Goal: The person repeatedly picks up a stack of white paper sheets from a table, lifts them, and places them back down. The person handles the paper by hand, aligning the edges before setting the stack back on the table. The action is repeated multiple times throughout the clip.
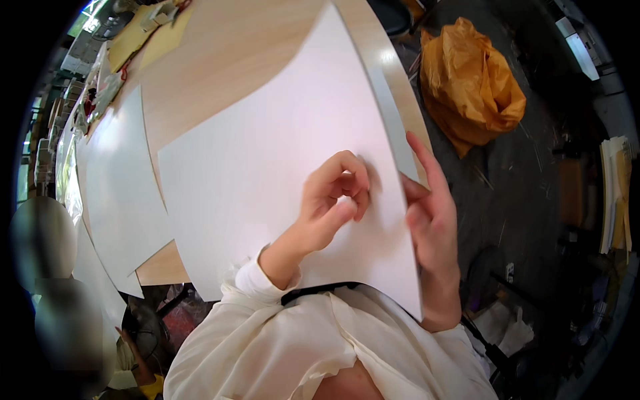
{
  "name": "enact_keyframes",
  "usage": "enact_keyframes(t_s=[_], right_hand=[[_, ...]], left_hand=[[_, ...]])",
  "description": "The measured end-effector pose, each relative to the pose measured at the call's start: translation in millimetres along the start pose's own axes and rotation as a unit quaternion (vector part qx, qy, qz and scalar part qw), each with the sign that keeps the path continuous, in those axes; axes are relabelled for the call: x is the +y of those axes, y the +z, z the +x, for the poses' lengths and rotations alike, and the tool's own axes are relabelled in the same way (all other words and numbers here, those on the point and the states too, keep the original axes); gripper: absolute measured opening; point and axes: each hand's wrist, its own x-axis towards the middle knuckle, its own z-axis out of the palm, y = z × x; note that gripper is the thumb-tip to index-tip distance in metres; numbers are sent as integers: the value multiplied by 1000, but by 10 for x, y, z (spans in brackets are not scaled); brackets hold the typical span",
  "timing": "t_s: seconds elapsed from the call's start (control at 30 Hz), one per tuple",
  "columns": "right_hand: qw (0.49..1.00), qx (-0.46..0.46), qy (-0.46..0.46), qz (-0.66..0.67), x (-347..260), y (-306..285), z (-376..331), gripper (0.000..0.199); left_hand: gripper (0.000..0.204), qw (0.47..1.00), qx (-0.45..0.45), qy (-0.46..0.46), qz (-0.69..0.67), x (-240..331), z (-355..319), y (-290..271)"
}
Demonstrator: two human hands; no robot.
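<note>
Pale wood-grain table (227, 60) fills the upper middle of the view, w/ dark floor to the right. Nearest the camera, a large white sheet (267, 167) is lifted off the table toward the chest, its right edge bowed upward. The left hand (333, 200) is pressed on the sheet's face, fingers curled narrow w/ thumb near the index tip; whether anything is pinched there cannot be told. The right hand (430, 213) is set at the sheet's right edge, fingers mostly straight, index raised, edge held betw. thumb and fingers as far as can be seen. Judged step: the sheet is being gripped and bent or folded along that right edge; a next move would call for the edge being kept aligned and the left hand's pressure being kept even, so no stray crease is made. Further left, a second white sheet (120, 180) lies flat on the table. Beyond, yellow sheets (143, 37) lie at the far end, and an orange plastic bag (470, 83) sits on the floor.
</note>
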Motion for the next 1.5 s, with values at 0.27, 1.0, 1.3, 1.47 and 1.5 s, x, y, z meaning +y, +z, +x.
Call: enact_keyframes(t_s=[0.27,1.0,1.3,1.47,1.5], right_hand=[[942,3,181,-281,211,-829,819,34],[956,60,-268,-107,-144,-687,192,43],[889,16,-300,-344,-387,272,692,54],[882,-82,-312,-344,-706,1231,997,72],[891,-98,-287,-339,-667,1260,992,70]], left_hand=[[31,961,189,-199,-13,-686,248,-274],[8,891,334,57,303,1807,-2484,-1907],[20,850,443,28,284,1548,-2681,-2170],[27,839,531,87,79,1725,-3107,-2271],[28,820,559,98,71,1738,-3131,-2299]])
